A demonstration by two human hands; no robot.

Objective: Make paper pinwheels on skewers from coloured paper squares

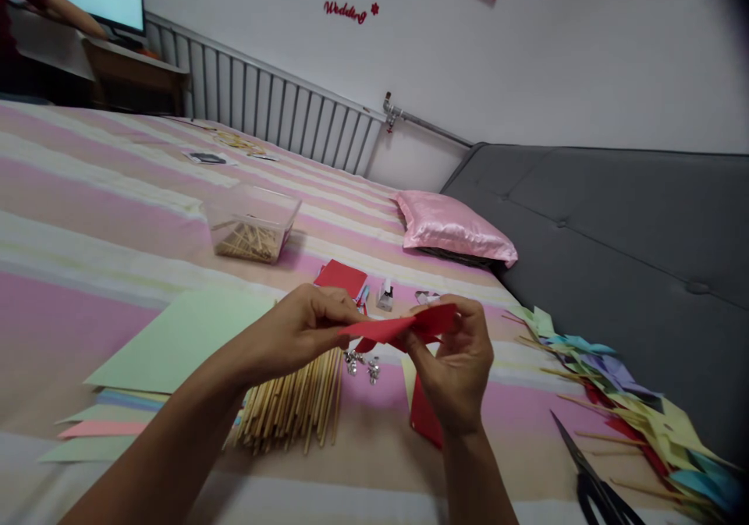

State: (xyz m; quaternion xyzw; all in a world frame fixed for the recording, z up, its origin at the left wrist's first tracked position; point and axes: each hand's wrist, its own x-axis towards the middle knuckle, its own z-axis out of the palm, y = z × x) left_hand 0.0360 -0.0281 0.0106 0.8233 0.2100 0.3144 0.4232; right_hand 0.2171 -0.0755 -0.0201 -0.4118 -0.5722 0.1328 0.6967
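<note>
Both my hands hold a folded piece of red paper (403, 327) above the striped bedspread. My left hand (304, 328) pinches its left end, fingers closed. My right hand (459, 365) grips its right part between thumb and fingers. Below them lie a bundle of wooden sticks (296, 404), small silver bells or pins (363, 365), and another red paper sheet (424, 420).
Coloured paper sheets (175, 338) lie at the left. A clear plastic box (251, 225) of sticks stands further back. Finished paper pinwheels (626, 396) and black scissors (591, 478) are at the right, by a grey sofa (632, 236). A pink pillow (450, 232), a radiator (275, 108), another person's arm (70, 14).
</note>
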